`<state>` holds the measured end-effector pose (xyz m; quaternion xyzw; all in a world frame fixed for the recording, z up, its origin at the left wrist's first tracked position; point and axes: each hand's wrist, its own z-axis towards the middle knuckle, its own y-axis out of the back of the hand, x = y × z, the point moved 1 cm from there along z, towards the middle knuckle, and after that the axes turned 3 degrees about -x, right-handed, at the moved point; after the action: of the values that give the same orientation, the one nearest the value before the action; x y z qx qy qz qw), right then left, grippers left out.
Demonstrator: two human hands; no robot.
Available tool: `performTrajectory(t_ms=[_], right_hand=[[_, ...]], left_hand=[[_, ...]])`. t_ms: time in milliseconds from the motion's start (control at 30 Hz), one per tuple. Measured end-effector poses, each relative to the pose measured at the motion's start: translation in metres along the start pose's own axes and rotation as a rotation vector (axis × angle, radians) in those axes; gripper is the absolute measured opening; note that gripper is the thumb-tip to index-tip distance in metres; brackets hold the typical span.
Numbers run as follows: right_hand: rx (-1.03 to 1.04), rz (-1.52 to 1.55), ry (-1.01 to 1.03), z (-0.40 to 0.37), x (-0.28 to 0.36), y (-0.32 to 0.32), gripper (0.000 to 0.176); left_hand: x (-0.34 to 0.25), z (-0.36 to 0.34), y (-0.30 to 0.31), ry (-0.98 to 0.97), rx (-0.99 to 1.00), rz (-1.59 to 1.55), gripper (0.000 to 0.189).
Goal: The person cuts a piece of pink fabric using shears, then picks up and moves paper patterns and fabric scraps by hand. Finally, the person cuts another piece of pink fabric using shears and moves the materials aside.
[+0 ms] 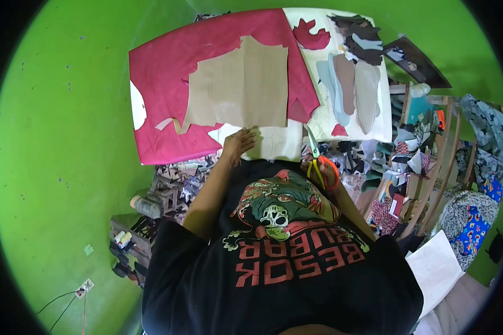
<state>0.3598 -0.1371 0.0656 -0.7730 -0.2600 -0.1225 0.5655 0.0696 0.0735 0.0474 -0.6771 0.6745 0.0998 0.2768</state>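
A pair of scissors (333,169) with orange and yellow handles is in my right hand (322,174), its blades pointing away from me and slightly parted. My left hand (240,146) lies with fingers stretched out on the near edge of a pale surface (276,142) marked with faint curved lines. Just beyond my fingertips, a beige sheet of material (237,84) with a jagged cut outline and faint lines rests on a large red sheet (162,72). A narrow beige strip (178,126) curls at its left corner.
On the white tabletop (313,72) at right are a red scrap (311,36), dark pieces (366,50) and long grey and brown cutouts (345,84). Scraps (187,181) lie heaped below the table. A wooden rack (439,162) with fabric stands at right; a green wall (67,139) is at left.
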Motion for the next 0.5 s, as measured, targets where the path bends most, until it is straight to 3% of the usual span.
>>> performTrajectory(t_ms=[33,100,167,233,367,400,433,500], right_hand=[[-0.004,0.015,-0.006,-0.002,0.003,0.001,0.072],[-0.037,-0.102,-0.188,0.003,0.016,0.002,0.079],[-0.022,-0.148,-0.245,0.009,0.041,-0.010,0.080],[-0.110,-0.133,-0.293,0.013,0.051,-0.020,0.076],[-0.160,-0.314,-0.197,0.020,0.061,-0.033,0.066],[-0.205,-0.370,-0.187,0.023,0.063,-0.041,0.065],[-0.113,-0.414,-0.261,0.028,0.064,-0.032,0.063],[-0.224,-0.388,-0.120,0.030,0.055,-0.036,0.059]], left_hand=[[0.012,0.002,0.000,0.009,-0.012,0.007,0.057],[0.029,0.012,-0.004,0.127,0.045,-0.364,0.057],[0.036,0.022,-0.009,0.151,0.033,-0.454,0.062],[0.040,0.033,-0.012,0.076,-0.146,-0.447,0.057],[0.035,0.048,-0.016,-0.051,-0.123,-0.398,0.046],[0.032,0.051,-0.015,0.030,-0.136,-0.428,0.040],[0.028,0.055,-0.014,0.109,-0.150,-0.461,0.035],[0.019,0.060,-0.010,0.104,-0.105,-0.461,0.030]])
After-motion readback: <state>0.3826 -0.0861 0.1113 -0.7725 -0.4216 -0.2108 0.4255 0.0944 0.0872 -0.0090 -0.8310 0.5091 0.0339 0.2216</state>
